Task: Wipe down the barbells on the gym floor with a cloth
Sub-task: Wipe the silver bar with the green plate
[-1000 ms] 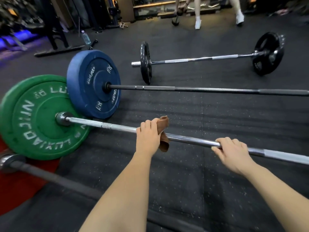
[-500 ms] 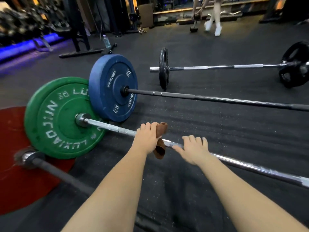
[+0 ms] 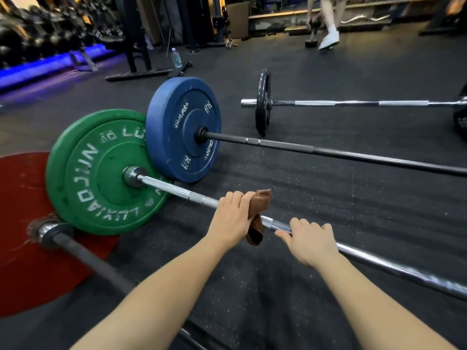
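A chrome barbell (image 3: 177,190) with a green plate (image 3: 101,170) lies across the rubber floor in front of me. My left hand (image 3: 233,218) grips a brown cloth (image 3: 259,218) wrapped round this bar, a short way right of the green plate. Just to the right of the cloth, my right hand (image 3: 309,242) curls over the same bar and holds it. Behind lies a black barbell (image 3: 328,152) with a blue plate (image 3: 184,130). Farther back lies a third barbell (image 3: 353,103) with a small black plate (image 3: 262,102).
A dark bar (image 3: 83,253) with a red plate (image 3: 22,233) lies at the near left. A water bottle (image 3: 176,58) and a rack base (image 3: 139,74) stand at the back left. Another person's legs (image 3: 328,29) are at the far back.
My right hand has slid left along the chrome bar until it sits close beside the cloth. My left hand with the cloth has edged left toward the green plate, and my view has turned left.
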Motion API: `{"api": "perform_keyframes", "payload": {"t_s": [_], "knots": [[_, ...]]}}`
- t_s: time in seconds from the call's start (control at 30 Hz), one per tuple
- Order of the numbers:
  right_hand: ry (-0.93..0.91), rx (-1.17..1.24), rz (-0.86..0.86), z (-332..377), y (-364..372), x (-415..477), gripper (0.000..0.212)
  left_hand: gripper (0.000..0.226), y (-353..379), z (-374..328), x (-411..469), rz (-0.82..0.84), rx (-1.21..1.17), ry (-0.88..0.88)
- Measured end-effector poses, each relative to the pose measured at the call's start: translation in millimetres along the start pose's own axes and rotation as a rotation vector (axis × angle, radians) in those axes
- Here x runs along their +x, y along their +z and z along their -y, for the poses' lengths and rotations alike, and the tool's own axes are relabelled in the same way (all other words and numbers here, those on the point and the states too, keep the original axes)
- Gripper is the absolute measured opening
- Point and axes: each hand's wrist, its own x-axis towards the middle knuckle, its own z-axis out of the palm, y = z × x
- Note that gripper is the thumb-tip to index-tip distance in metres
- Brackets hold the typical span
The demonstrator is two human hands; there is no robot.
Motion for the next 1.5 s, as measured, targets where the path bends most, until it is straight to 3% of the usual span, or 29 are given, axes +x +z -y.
{"api": "perform_keyframes", "payload": {"t_s": [0.17,0.3,0.57,0.8,0.93,1.17,1.27,1.43,1.5], "knots": [[0.001,-0.013,0.000,1,2,0,0.056,0.055,-8,12,1,0.100,-0.036,0.085],[0.005,-0.017,-0.016,0,3,0,0.057,0.041,-21,40,14,0.127,-0.049,-0.095],[-0.011,-0.031,-0.027,1,2,-2,0.056,0.047,-8,20,13,0.042,0.117,-0.291],[0.005,-0.033,-0.031,1,1,-1,0.057,0.068,-3,-2,4,-0.020,0.062,-0.124],[0.011,-0.024,-0.022,2,0,-1,0.057,0.079,-9,30,9,0.059,0.074,0.008],[0.006,-0.020,-0.023,3,1,-3,0.058,0.081,-12,72,13,0.015,0.210,-0.256],[0.004,-0.024,-0.026,4,1,-4,0.058,0.076,-11,47,12,0.018,0.179,-0.328],[0.003,-0.045,-0.035,3,1,-3,0.058,0.051,-12,26,-4,0.007,0.102,-0.220],[0.004,-0.042,-0.037,3,1,-2,0.057,0.053,-12,29,-13,0.010,0.040,-0.197]]}}
